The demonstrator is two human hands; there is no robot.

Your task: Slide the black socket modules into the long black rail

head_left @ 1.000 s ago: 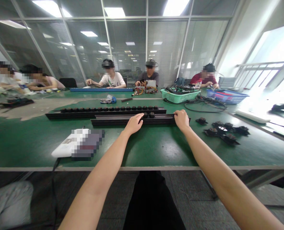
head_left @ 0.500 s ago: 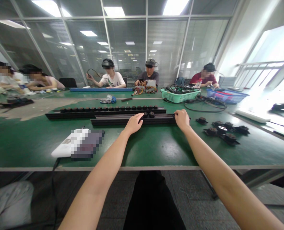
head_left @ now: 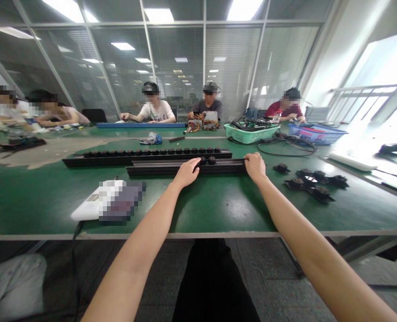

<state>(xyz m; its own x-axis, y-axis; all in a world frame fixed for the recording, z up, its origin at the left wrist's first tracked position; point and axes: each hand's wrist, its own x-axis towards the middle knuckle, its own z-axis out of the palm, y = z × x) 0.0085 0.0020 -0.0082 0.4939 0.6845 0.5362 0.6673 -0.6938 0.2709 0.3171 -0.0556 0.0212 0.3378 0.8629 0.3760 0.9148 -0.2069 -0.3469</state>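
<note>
A long black rail [head_left: 158, 170] with metal strips along its top lies on the green table in front of me. Two small dark round pieces [head_left: 207, 160] sit in it, right of its middle. My left hand [head_left: 187, 173] is closed over the rail just left of these pieces, thumb on the near side. My right hand [head_left: 256, 167] curls round the rail's right end; its fingertips are partly hidden, so any small part under them cannot be made out. Behind lies a second black rail [head_left: 94, 163], carrying a row of several similar round pieces.
Loose dark pieces [head_left: 319, 192] lie to the right. A white device [head_left: 87, 209] is at the front left. Behind are a grey-blue cloth [head_left: 150, 138], a green basket [head_left: 252, 135], a blue basket [head_left: 314, 134] and black cable [head_left: 287, 154]. Several people sit across the table.
My hands and the rail stay nearly in place. Across the table, the person in white has lowered a raised hand to the tabletop.
</note>
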